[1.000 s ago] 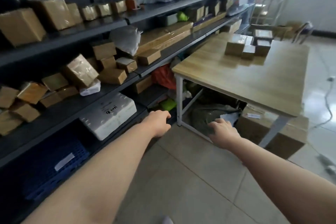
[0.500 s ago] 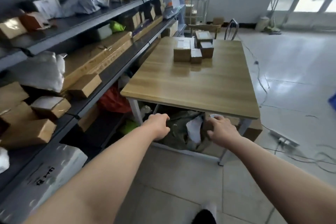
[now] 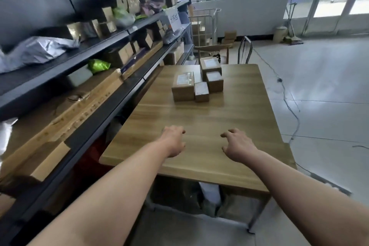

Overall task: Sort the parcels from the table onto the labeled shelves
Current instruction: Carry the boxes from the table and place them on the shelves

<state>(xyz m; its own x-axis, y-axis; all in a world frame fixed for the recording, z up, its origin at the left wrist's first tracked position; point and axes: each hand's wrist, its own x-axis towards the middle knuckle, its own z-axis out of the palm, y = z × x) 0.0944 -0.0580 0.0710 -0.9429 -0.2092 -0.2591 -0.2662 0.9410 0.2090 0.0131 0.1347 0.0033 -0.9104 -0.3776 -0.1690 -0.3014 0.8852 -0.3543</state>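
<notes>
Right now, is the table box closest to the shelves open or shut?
Shut: the box has a flat top, taped, with a label.

Brown taped parcels (image 3: 182, 88) clustered on table (image 3: 199, 126) far half, touching each other, labels up.

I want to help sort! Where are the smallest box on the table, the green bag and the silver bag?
smallest box (image 3: 201, 88), head view, its labelled top.
green bag (image 3: 98, 65), head view, middle of the plastic.
silver bag (image 3: 40, 50), head view, its crumpled middle.
</notes>
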